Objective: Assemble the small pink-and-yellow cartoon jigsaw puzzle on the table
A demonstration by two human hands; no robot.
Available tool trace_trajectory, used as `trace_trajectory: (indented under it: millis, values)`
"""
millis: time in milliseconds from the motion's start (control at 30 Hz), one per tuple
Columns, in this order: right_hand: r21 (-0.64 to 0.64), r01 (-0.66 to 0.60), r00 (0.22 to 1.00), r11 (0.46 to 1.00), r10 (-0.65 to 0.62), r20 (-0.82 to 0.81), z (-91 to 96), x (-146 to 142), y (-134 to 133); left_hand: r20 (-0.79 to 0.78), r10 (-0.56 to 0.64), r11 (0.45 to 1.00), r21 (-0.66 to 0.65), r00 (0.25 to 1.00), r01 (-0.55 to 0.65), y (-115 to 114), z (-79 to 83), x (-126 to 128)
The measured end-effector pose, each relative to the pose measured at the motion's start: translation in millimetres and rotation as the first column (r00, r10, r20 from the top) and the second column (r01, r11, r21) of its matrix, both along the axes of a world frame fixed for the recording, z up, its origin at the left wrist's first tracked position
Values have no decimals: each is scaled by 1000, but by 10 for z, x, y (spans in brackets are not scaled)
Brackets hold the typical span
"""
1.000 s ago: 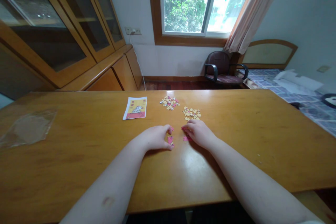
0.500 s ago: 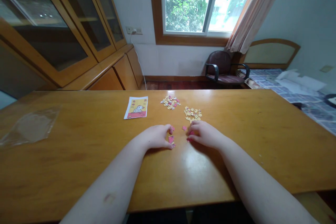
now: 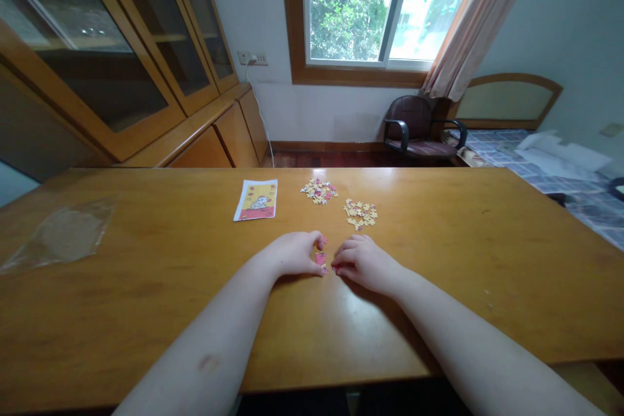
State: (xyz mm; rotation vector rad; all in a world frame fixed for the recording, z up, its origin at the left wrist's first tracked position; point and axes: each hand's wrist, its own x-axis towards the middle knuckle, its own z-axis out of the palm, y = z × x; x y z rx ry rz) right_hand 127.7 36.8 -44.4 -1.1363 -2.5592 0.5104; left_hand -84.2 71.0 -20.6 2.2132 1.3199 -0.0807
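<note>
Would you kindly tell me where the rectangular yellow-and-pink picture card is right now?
In the head view, the card lies on the brown wooden table, left of the loose heap of small multicoloured puzzle pieces and beyond the left hand.

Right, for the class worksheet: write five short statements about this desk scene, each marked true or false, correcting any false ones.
1. A clear plastic bag lies left of the picture card. True.
2. The far pile of puzzle pieces sits left of the nearer pile. True.
3. The picture card lies between the two piles. False: it lies left of both.
4. The left hand is curled beside pink puzzle pieces. True.
5. The right hand rests on the clear plastic bag. False: it is at a small pink piece.
</note>
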Motion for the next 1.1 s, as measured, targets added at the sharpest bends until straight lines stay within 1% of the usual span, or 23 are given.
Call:
trace_trajectory:
  millis: [167, 267, 333, 467, 633, 767, 967, 1100]
  values:
    - [-22, 26, 1000, 999, -26, 1, 12, 13, -14, 31, 20, 999, -26, 999, -19, 16, 18, -5]
    - [-52, 34, 999, 998, -34, 6, 2, 1, 2, 54, 35, 997, -70, 998, -31, 38, 33, -21]
    - [-84, 62, 998, 995, -60, 22, 1, -22, 3, 55, 33, 995, -95, 998, -28, 52, 35, -33]
    - [-141, 134, 988, 981, -121, 96, 37, -78, -34, 53, 22, 997, -80, 998, -17, 69, 5, -48]
    - [-177, 177, 977, 968, -152, 147, 97, -115, -84, 53, 26, 998, -63, 998, -22, 87, -55, -51]
    - [-165, 190, 979, 968, -174, 108, 45, -128, -82, 36, 24, 998, -57, 999, -22, 87, -50, -43]
    - [-119, 258, 966, 959, -254, 46, -77, -170, -55, 51, 19, 998, -57, 999, -16, 60, 17, -31]
    - [-98, 232, 972, 968, -227, 53, -78, -176, -56, 53, 27, 997, -71, 998, -23, 52, 28, -31]
